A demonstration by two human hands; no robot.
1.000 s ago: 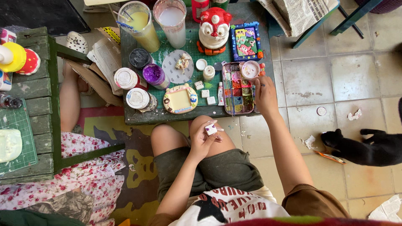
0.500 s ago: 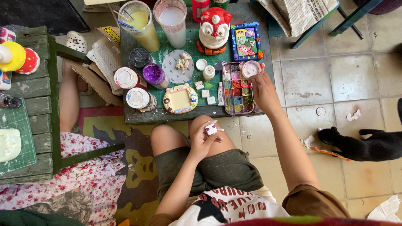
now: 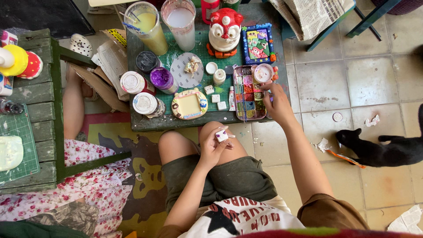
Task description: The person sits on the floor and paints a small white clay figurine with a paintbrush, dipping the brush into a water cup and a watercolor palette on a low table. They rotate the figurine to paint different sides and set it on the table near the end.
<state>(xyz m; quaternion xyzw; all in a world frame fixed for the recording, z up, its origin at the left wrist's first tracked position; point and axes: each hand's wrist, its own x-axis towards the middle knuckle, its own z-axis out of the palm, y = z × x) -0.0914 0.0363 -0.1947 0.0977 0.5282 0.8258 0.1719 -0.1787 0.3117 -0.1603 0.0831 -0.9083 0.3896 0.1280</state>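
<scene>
The left hand (image 3: 214, 147) holds a small white piece (image 3: 221, 135); the right hand (image 3: 275, 102) touches the paint palette (image 3: 247, 93).

Pale tiled floor (image 3: 352, 83), green low table (image 3: 145, 121).

Craft clutter around a low green table

A red-and-white clown figurine (image 3: 225, 27) stands near two cloudy water cups (image 3: 163, 24); a black cat (image 3: 383, 150) lies on the tiled floor (image 3: 352, 83).

Paint palette (image 3: 249, 93) on low table (image 3: 145, 122), cat (image 3: 383, 150) right, knees before table
</scene>
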